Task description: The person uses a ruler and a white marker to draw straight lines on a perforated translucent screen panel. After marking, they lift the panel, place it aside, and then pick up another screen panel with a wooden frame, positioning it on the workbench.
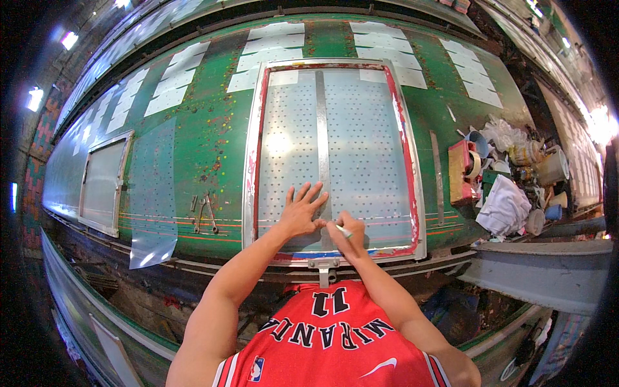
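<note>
Right hand [351, 240]: grip curled around a pen [343, 231], beside the metal strip [320, 116]. Left hand [302, 214]: grip flattened, fingers spread (palm down), over strip and framed screen [364, 161], upon the table [200, 155].

The left hand [300, 217] spreads over a ruler [321, 129] and mesh [364, 148]; the right hand [353, 240] grips a pen [344, 231] just beside. The frame [249, 187] lies on a green table [213, 142]. Left of it lie wrenches [211, 214], a film [153, 187] and a smaller frame [98, 226]; right, a strip [437, 174], a red box [460, 164] and a white cloth [503, 206].
</note>
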Demonstrator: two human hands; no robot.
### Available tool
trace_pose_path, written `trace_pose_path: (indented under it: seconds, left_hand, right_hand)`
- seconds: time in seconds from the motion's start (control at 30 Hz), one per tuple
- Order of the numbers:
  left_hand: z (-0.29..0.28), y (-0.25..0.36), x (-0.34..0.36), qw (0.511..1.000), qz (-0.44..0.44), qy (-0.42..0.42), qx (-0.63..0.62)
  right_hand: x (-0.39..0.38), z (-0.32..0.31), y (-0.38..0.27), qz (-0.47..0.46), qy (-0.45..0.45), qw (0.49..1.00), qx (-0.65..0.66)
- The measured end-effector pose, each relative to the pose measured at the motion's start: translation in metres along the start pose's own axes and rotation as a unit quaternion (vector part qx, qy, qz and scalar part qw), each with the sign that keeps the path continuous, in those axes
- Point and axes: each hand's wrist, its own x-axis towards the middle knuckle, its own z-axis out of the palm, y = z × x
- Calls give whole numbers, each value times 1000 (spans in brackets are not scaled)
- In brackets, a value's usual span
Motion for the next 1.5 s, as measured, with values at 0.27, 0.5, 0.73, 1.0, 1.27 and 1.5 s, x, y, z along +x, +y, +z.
trace_pose_path:
  seconds: [0.27,0.5,0.73,1.0,1.27,1.5]
  left_hand:
    - [0,1,-1,1000,0,2,2]
    - [0,0,0,1000,0,0,7]
    - [-1,1,-1,1000,0,3,4]
    - [-2,2,-1,1000,-2,4,-1]
    - [0,1,-1,1000,-1,1,4]
    - [-1,2,-1,1000,-3,-2,2]
  right_hand:
    - [1,-6,9,211,39,946,244]
    - [0,-4,11,117,17,985,126]
    - [1,-5,6,79,28,992,96]
    - [2,-7,1,79,18,993,87]
    - [2,-5,2,48,23,996,78]
    - [1,-6,1,45,12,997,63]
